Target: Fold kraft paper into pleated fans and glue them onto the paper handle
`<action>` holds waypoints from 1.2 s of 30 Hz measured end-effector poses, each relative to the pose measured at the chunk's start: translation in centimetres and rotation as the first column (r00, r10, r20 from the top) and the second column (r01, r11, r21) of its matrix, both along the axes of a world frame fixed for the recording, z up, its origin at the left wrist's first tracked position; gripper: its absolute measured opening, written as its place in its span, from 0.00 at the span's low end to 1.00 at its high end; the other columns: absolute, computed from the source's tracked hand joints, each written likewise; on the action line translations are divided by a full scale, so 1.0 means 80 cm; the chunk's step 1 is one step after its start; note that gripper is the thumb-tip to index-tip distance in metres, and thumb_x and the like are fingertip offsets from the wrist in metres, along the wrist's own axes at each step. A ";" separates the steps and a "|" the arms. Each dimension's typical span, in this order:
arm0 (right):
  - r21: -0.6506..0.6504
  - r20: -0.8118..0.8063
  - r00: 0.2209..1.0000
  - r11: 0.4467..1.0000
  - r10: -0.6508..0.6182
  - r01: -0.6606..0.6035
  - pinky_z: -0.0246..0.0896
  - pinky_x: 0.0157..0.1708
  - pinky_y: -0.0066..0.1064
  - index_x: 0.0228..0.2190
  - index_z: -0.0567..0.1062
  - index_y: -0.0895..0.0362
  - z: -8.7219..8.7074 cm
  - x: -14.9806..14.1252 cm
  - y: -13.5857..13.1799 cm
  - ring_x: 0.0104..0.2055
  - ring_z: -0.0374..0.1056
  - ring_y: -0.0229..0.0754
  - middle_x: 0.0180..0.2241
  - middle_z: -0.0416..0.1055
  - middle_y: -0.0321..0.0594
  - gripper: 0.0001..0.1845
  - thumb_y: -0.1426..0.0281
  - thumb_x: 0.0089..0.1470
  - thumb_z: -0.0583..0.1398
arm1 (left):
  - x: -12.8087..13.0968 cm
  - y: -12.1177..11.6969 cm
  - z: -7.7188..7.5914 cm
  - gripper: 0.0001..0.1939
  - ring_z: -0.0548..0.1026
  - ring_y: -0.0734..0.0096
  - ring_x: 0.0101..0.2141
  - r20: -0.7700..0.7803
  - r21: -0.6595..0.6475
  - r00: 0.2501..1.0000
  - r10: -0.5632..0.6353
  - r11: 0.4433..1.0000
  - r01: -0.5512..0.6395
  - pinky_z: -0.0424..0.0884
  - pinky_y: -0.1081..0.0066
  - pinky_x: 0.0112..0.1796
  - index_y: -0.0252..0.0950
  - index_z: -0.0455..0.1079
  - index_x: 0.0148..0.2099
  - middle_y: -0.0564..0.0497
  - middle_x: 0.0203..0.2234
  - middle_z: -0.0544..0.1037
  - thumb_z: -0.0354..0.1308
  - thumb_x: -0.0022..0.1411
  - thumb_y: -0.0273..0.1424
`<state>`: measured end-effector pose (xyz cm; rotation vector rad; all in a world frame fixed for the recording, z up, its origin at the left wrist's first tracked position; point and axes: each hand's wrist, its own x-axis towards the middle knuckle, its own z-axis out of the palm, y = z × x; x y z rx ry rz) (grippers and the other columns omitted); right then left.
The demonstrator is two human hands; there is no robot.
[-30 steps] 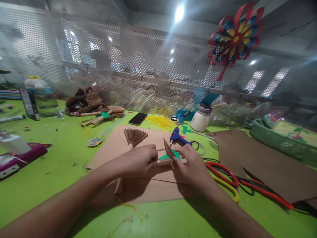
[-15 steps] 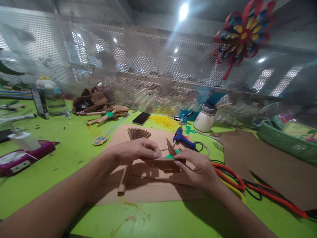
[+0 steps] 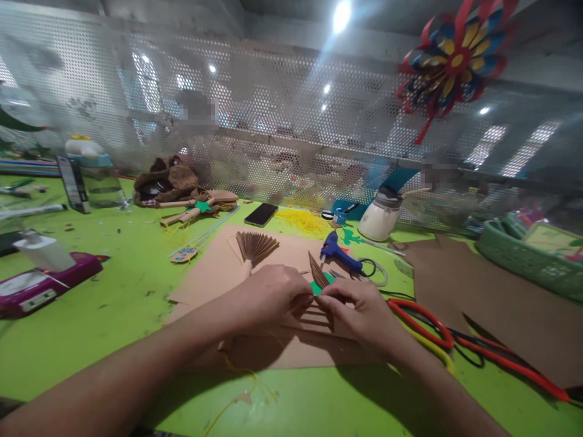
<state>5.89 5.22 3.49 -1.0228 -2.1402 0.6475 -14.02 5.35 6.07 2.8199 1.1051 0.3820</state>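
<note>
My left hand and my right hand meet over a brown cardboard sheet and pinch a pleated strip of brown paper between their fingertips. Both hands are closed on it. A finished brown paper fan on a stick lies just beyond my left hand. A second folded brown piece stands upright behind my right fingers, with a green paper scrap beside it. A blue glue gun lies behind that.
Red and yellow cables run along the right. More brown sheet, a green basket, a white jar, a phone, yellow shreds and a purple box lie about on the green table. A perforated screen stands behind.
My hands have come closer together, squeezing the flat brown strip into pleats. The strip was held stretched out between them half a second ago.
</note>
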 end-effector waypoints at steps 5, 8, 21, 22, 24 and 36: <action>-0.331 -0.376 0.924 0.941 -0.067 -0.067 0.63 0.29 0.30 0.39 0.75 0.58 -0.004 -0.004 0.000 0.28 0.65 0.38 0.26 0.70 0.36 0.15 0.68 0.47 0.62 | -0.006 0.010 -0.012 0.11 0.68 0.75 0.24 0.102 -0.148 0.989 0.109 0.985 -0.093 0.58 0.76 0.26 0.35 0.72 0.35 0.51 0.25 0.76 0.49 0.62 0.30; -0.404 -0.508 0.853 0.907 -0.119 -0.114 0.63 0.31 0.30 0.40 0.74 0.58 -0.006 -0.006 0.002 0.31 0.66 0.38 0.27 0.70 0.35 0.20 0.70 0.40 0.66 | -0.007 0.013 -0.015 0.12 0.70 0.74 0.27 0.189 -0.212 0.976 0.110 0.975 -0.069 0.61 0.76 0.28 0.37 0.72 0.43 0.50 0.30 0.78 0.48 0.62 0.30; -0.477 -0.534 0.797 0.879 -0.281 -0.010 0.60 0.26 0.29 0.31 0.76 0.61 -0.009 -0.009 0.006 0.25 0.65 0.36 0.22 0.70 0.35 0.22 0.61 0.35 0.70 | 0.012 -0.001 -0.025 0.09 0.70 0.72 0.27 0.254 -0.185 0.964 0.078 0.982 -0.031 0.61 0.74 0.29 0.37 0.70 0.39 0.51 0.31 0.77 0.48 0.63 0.31; -0.475 -0.532 0.797 0.880 -0.287 0.000 0.60 0.26 0.29 0.31 0.76 0.61 -0.009 -0.010 0.005 0.25 0.65 0.37 0.22 0.70 0.35 0.22 0.60 0.34 0.70 | 0.012 -0.001 -0.027 0.08 0.69 0.72 0.26 0.259 -0.199 0.963 0.077 0.980 -0.025 0.60 0.75 0.28 0.37 0.70 0.38 0.51 0.30 0.77 0.50 0.61 0.31; -0.458 -0.530 0.793 0.888 -0.300 0.029 0.61 0.26 0.29 0.30 0.76 0.60 -0.011 -0.011 0.005 0.25 0.66 0.37 0.22 0.71 0.35 0.22 0.59 0.34 0.70 | 0.013 -0.002 -0.030 0.07 0.68 0.73 0.25 0.265 -0.236 0.961 0.082 0.972 -0.017 0.60 0.75 0.26 0.36 0.70 0.37 0.51 0.30 0.76 0.55 0.58 0.32; -0.486 -0.497 0.798 0.871 -0.341 0.070 0.61 0.28 0.31 0.29 0.76 0.60 -0.013 -0.008 0.010 0.26 0.66 0.38 0.22 0.72 0.37 0.20 0.61 0.33 0.70 | 0.011 0.000 -0.020 0.17 0.72 0.69 0.34 0.353 -0.477 0.933 0.075 0.872 0.110 0.66 0.73 0.34 0.37 0.69 0.49 0.49 0.36 0.76 0.47 0.60 0.25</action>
